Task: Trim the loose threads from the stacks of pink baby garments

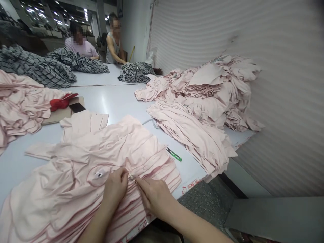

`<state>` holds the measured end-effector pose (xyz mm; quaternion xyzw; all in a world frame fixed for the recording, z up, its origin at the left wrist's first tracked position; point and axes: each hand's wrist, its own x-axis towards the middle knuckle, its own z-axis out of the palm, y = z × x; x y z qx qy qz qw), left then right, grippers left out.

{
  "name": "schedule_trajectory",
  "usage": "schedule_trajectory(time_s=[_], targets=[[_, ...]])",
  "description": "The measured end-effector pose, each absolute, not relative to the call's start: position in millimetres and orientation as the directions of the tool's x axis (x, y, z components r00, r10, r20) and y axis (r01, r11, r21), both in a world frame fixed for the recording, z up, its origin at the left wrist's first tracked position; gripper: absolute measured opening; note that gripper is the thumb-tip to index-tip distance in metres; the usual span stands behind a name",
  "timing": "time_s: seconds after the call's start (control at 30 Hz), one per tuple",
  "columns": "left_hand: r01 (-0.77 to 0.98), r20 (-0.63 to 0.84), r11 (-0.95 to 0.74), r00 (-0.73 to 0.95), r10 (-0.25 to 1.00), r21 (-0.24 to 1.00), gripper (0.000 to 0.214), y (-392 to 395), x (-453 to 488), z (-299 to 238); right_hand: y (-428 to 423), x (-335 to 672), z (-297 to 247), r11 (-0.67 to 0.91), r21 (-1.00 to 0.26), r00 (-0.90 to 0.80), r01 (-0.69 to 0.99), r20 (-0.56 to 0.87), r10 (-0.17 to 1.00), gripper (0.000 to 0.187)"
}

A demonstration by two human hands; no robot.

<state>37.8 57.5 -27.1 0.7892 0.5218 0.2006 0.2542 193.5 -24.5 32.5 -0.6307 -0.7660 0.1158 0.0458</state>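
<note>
A pile of pale pink shirts (76, 165) lies in front of me on the white table, layered along its near edge. My left hand (116, 184) pinches the buttoned front edge of the top shirt. Close beside it, my right hand (153, 194) is closed on the same edge, fingertips at a small button. Left of my hands, a round patch (98, 175) with an eye-like mark shows on the cloth. Green-handled thread snips (174, 154) rest just beyond the pile to the right.
Folded pink garments (189, 135) and a tall pink heap (215, 81) occupy the right side. At left are more pink cloth (20, 104), a red item (60, 102) and a dark phone (77, 107). Two people stand behind checked garments (136, 72). A wall (283, 101) rises at right.
</note>
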Motion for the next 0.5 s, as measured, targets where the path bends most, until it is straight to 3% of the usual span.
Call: schedule_trajectory(time_s=[0.07, 0.23, 0.37, 0.5], targets=[[0.727, 0.084, -0.344, 0.369, 0.925, 0.594, 0.017, 59, 30, -23, -28, 193, 33, 0.154, -0.286, -0.169, 0.946, -0.032, 0.985, 0.039], [0.812, 0.255, -0.479, 0.411, 0.875, 0.334, 0.018, 42, -16, -29, -33, 178, 26, 0.255, -0.395, -0.255, 0.882, 0.053, 0.965, 0.03], [0.691, 0.39, -0.575, 0.43, 0.814, 0.438, 0.023, 39, -33, -38, -34, 164, 21, 0.268, -0.385, -0.273, 0.883, 0.043, 0.961, 0.025], [0.622, 0.406, -0.56, 0.388, 0.827, 0.547, 0.022, 47, -30, -43, -34, 149, 16, 0.246, -0.256, -0.245, 0.935, 0.034, 0.969, 0.045]])
